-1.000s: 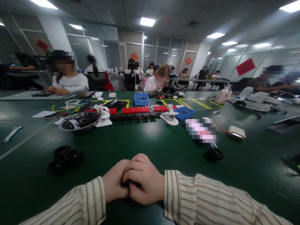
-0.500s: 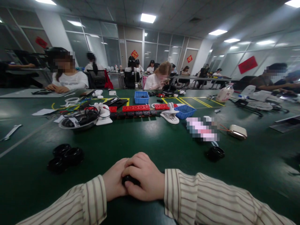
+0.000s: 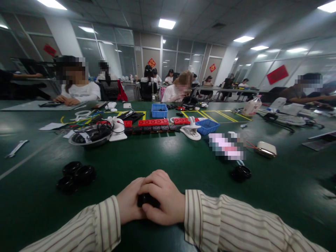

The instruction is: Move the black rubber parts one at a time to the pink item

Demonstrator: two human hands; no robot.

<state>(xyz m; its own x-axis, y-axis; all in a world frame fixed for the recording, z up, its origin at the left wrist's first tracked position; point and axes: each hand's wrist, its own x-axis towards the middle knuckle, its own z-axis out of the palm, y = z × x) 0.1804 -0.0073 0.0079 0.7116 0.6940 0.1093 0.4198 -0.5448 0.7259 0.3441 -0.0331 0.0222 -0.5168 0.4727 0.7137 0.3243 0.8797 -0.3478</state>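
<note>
Low over the near part of the green table, my left hand [image 3: 128, 200] and my right hand [image 3: 167, 201] are closed together around a glossy black piece [image 3: 148, 200]. My right fingers lie over its top, with the thumb along the near side. Most of the piece is hidden, so its full shape cannot be made out. To the left sit several round, hollow black parts [image 3: 85, 174] in a cluster. One more round black part [image 3: 240, 173] stands off to the right.
Across the table are a metal bowl of black parts [image 3: 90, 134], a white clip base [image 3: 191, 129], a row of red and black socket blocks [image 3: 153, 122], and blue bins [image 3: 159, 111]. A wrench [image 3: 17, 148] lies far left. Other people sit beyond.
A little more of the black piece shows between my hands, as my right fingers have shifted slightly on it. The camera view has moved a touch.
</note>
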